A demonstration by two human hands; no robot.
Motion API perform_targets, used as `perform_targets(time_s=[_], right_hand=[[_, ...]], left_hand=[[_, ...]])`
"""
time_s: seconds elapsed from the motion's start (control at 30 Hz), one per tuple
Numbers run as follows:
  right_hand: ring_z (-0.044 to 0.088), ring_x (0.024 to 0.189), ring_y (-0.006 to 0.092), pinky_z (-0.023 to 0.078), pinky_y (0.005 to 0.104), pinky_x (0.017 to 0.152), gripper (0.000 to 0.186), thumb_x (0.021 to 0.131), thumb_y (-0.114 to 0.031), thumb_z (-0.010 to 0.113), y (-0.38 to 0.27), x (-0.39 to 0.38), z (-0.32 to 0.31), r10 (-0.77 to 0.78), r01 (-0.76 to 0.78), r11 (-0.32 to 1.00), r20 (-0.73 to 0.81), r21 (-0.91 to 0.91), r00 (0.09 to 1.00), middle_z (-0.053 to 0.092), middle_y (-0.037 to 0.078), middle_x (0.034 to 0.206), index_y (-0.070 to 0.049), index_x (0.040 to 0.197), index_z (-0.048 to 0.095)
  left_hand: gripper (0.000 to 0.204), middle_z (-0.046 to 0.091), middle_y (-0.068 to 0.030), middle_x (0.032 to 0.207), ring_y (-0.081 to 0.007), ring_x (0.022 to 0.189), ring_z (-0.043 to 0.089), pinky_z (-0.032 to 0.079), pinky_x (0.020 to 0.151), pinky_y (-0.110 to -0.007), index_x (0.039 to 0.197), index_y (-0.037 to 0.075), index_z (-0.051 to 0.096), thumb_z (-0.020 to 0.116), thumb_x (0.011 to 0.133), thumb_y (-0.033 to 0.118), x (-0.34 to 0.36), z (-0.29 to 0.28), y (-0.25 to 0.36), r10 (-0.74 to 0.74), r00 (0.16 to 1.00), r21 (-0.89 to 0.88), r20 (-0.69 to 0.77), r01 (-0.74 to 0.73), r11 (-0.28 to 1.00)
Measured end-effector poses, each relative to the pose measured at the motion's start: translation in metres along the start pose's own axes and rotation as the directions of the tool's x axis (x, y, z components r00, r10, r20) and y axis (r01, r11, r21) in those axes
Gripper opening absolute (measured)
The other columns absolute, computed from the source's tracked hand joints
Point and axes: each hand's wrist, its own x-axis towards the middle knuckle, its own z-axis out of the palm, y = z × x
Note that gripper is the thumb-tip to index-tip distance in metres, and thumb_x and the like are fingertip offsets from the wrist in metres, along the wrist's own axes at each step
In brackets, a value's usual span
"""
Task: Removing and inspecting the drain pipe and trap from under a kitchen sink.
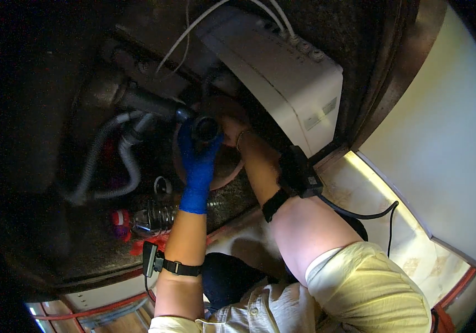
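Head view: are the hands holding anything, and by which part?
The blue-gloved left hand grips a black, round, hollow fitting by its outer side; for the bare right hand, I cannot tell.

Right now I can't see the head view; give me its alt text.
A blue-gloved left hand grips a dark pipe fitting in dim light, the bare right hand close beside. Grey corrugated hoses and a clear, red-capped bottle are to the left, a white boxy unit to the right.

Boxy white water purifier (282, 75) right of upper centre, white tubing (200, 19) curving along the top, clear red-capped plastic bottle (157, 218) lying lower left, white door panel (449, 139) far right
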Motion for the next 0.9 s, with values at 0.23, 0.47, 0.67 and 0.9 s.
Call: perform_targets(time_s=[0.23,0.47,0.67,0.9], right_hand=[[0.054,0.096,0.0229,0.047,0.0384,0.077,0.039,0.077,-0.025,0.060,-0.004,0.009,0.006,0.013,-0.012,1.000,0.054,-0.011,0.998,0.056,0.010,0.106,-0.009,0.111,0.051],[0.058,0.085,0.0187,0.046,0.0318,0.074,0.025,0.076,-0.018,0.059,-0.003,0.009,0.012,-0.071,0.060,0.990,0.090,0.124,0.993,0.060,0.008,0.092,-0.008,0.099,0.058],[0.057,0.086,0.0169,0.045,0.0303,0.077,0.022,0.075,-0.010,0.057,0.035,0.055,-0.023,-0.652,0.679,0.469,0.296,-0.565,0.698,0.060,0.007,0.093,-0.004,0.096,0.058],[0.057,0.085,0.0179,0.044,0.0306,0.074,0.025,0.073,-0.010,0.060,0.027,0.047,-0.025,-0.338,0.323,0.940,0.176,0.106,0.925,0.059,0.008,0.091,-0.004,0.097,0.057]], left_hand=[[0.055,0.050,-0.0095,0.107,-0.0214,0.101,0.048,0.040,0.088,-0.032,0.112,0.003,0.043,0.072,0.066,0.008,0.012,-0.005,-0.007,-0.102,0.992,0.010,0.069,0.101,0.995],[0.049,0.055,-0.0051,0.090,-0.0127,0.066,0.054,0.046,0.054,-0.023,0.110,0.005,0.044,0.069,0.068,0.006,0.018,-0.014,0.013,-0.346,0.935,-0.225,0.076,0.354,0.908],[0.059,0.053,-0.0086,0.102,-0.0193,0.089,0.053,0.046,0.076,-0.030,0.116,0.005,0.040,0.071,0.066,0.007,0.016,-0.001,0.018,-0.350,0.933,-0.253,0.085,0.360,0.898],[0.070,0.045,-0.0120,0.119,-0.0245,0.110,0.044,0.036,0.093,-0.035,0.122,0.004,0.036,0.073,0.063,0.009,-0.002,0.001,0.010,-0.098,0.992,0.157,0.079,0.085,0.984]])
